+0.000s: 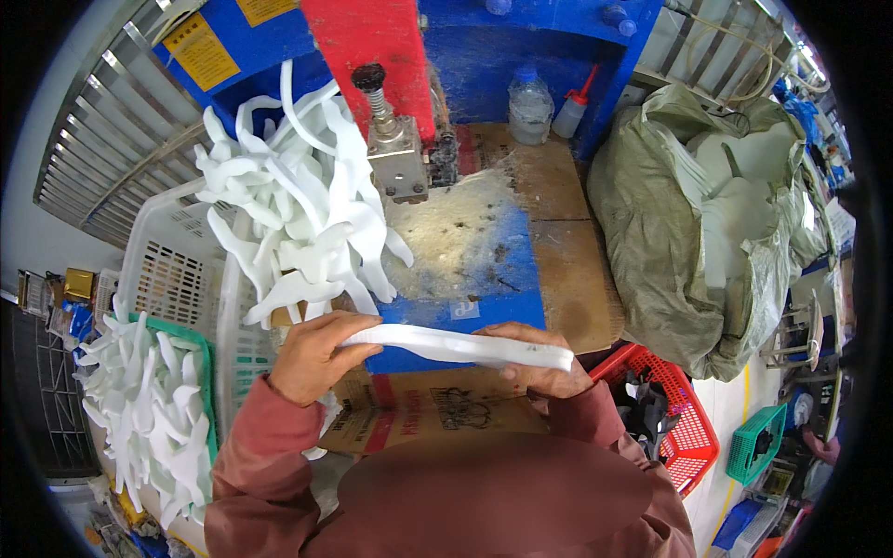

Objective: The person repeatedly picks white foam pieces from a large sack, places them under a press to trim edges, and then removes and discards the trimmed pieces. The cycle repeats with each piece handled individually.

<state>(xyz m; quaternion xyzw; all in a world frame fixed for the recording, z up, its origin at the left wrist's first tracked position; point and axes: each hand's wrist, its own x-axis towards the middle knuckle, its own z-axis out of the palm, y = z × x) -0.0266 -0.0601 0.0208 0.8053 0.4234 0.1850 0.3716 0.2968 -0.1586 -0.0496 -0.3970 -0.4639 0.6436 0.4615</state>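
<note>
A long white foam-like strip (446, 345) is stretched level between my two hands, just in front of the blue work plate. My left hand (321, 355) pinches its left end between thumb and fingers. At the other end, my right hand (547, 370) grips the strip, with fingers behind it and the thumb at its lower edge. A pile of similar white curved pieces (321, 219) lies beyond my left hand. Over the plate stands a metal machine head (398, 158) with a black knob and spring, under a red arm (367, 42).
White plastic baskets (172, 242) and a green basket heaped with white pieces (153, 409) stand at left. To the right are a large greenish woven sack (684, 232) and a red basket (684, 428) with dark scraps. A clear bottle (530, 110) and a red-tipped squeeze bottle (570, 113) stand behind.
</note>
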